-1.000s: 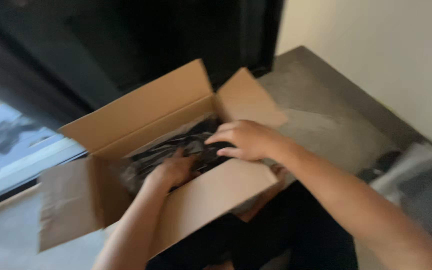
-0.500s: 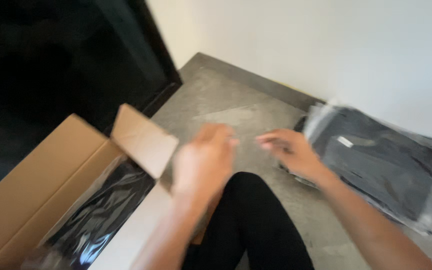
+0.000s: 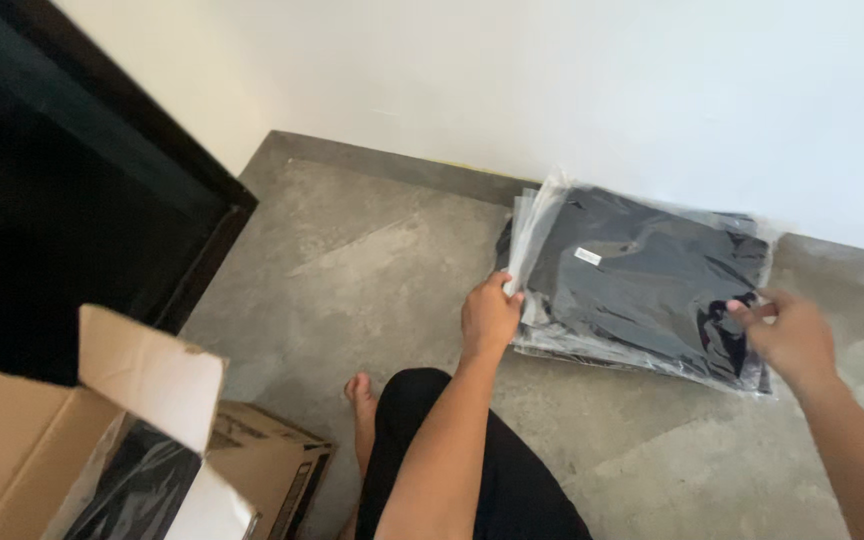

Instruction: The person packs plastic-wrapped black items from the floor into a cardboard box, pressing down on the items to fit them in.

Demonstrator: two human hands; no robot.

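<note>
- Head view: a stack of clear plastic bags holding folded black garments point(image 3: 642, 285) lay flat on the grey concrete floor point(image 3: 352, 260), at about 2 o'clock from the middle of the frame, close to the white wall point(image 3: 552, 80).
- The left hand point(image 3: 489, 318) sat at the stack's 9 o'clock edge, its fingers closed narrowly on the near-left corner of the top bag, where the loose plastic flap stood up above it.
- The right hand point(image 3: 792, 335) was at the stack's 4 o'clock corner, thumb and fingers pinched on the plastic edge there; how many bags it held could not be told.
- Both forearms reached in from 6 o'clock and 5 o'clock, with the stack between the two hands.
- A knee in black trousers point(image 3: 442, 440) rose at 6 o'clock, and a bare foot point(image 3: 362, 400) rested on the floor just to its 9 o'clock side.
- An open cardboard box point(image 3: 152, 380) stood at 8 o'clock, well apart from the stack, one flap raised; dark goods wrapped in shiny plastic point(image 3: 132, 490) showed inside it.
- A dark doorway with a black frame point(image 3: 72, 200) filled the 9 to 11 o'clock side.
</note>
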